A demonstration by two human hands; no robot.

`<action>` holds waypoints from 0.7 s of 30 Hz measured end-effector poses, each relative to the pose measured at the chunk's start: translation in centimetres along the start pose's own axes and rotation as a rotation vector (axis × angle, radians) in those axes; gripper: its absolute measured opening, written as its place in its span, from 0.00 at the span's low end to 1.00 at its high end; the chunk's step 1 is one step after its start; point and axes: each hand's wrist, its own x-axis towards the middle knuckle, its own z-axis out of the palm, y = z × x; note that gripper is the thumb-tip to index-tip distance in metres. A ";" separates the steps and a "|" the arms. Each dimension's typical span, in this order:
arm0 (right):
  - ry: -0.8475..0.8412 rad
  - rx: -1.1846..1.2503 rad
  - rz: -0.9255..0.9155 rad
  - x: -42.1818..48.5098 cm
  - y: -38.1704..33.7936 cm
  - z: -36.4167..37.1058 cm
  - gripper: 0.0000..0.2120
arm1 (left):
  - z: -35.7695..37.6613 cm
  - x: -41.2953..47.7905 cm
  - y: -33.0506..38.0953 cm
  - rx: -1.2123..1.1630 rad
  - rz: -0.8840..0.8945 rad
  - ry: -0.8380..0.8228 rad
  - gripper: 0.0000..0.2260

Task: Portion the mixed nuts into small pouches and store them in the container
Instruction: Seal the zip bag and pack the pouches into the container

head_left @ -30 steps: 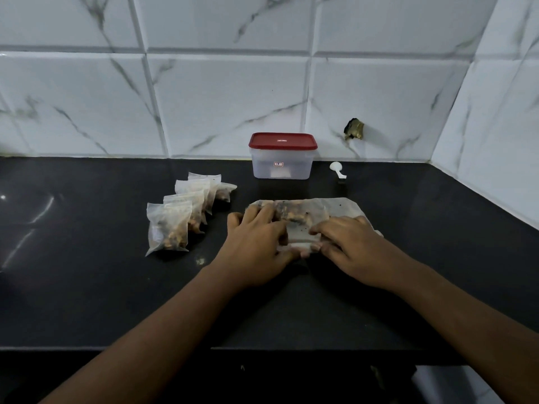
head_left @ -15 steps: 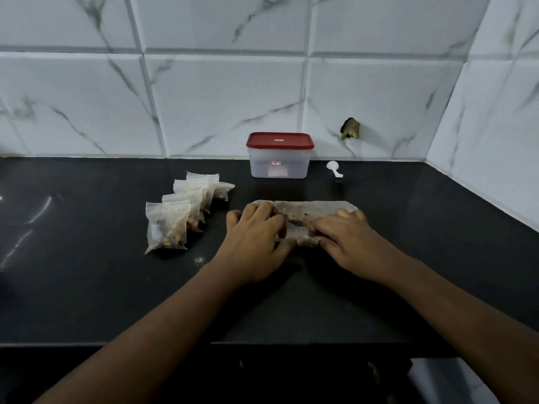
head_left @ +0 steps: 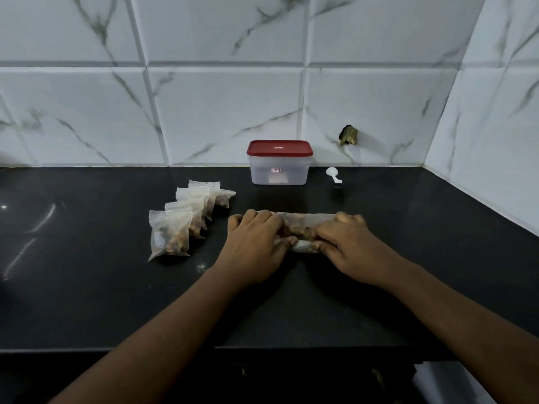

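Taking the rolled bag as the middle of the dial, a cluster of small filled pouches (head_left: 175,225) stands at about nine to ten o'clock on the black counter (head_left: 87,287), overlapping one another, nuts showing through the plastic. None of them is in the container yet.

The left hand (head_left: 256,246) lies over the left end of the large nut bag (head_left: 303,228), fingers curled down over it and grasping it. At twelve o'clock, back against the tiled wall, the clear container (head_left: 279,170) sits with its red lid (head_left: 279,147) on. The bag itself is drawn into a tight roll lying flat on the counter, its long axis running from nine to three o'clock, parallel to the counter's front edge. Brown nuts show in the stretch between the hands. Both ends are covered, so I cannot tell which way its mouth points.

A white scoop (head_left: 333,174) lies at one o'clock, apart from the container. The right hand (head_left: 347,243) grips the right part of the roll, fingers wrapped over the top and thumb tucked at the near side.

To my eye, portioning is finished and the leftover bag is being rolled shut. The next move calls for setting the roll aside without it springing open, lifting the lid, then loading the pouches.
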 end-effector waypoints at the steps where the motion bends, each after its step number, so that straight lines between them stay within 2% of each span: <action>1: 0.020 -0.033 -0.007 -0.1 -0.1 0.0 0.05 | -0.1 -0.2 0.0 0.014 0.009 -0.030 0.18; 4: -0.030 -0.100 0.015 -0.4 -0.3 -0.1 0.22 | -0.1 -0.3 -0.1 0.021 0.017 -0.095 0.17; 5: -0.063 -0.103 0.028 -0.4 -0.3 -0.3 0.24 | -0.2 -0.1 0.0 0.006 0.014 -0.097 0.15; 6: -0.076 -0.101 0.028 -0.4 -0.3 -0.3 0.23 | -0.2 0.1 0.0 -0.005 0.016 -0.095 0.14; 11: -0.024 -0.075 0.007 -0.3 -0.8 -0.5 0.04 | 0.0 0.4 0.1 0.009 0.002 -0.079 0.14; 13: -0.013 -0.062 0.019 -0.2 -0.8 -0.2 0.09 | -0.1 0.2 0.2 0.019 -0.001 -0.029 0.14; 16: 0.006 -0.078 0.026 -0.1 -0.3 0.0 0.04 | -0.2 -0.4 0.0 0.003 0.031 0.057 0.17; 18: -0.014 -0.072 0.068 -0.1 -0.4 -0.1 0.05 | -0.2 -0.7 -0.1 0.020 0.049 0.017 0.18; 21: -0.013 -0.067 0.037 0.1 -0.5 -0.1 0.09 | -0.3 -0.3 -0.2 0.034 0.028 -0.042 0.12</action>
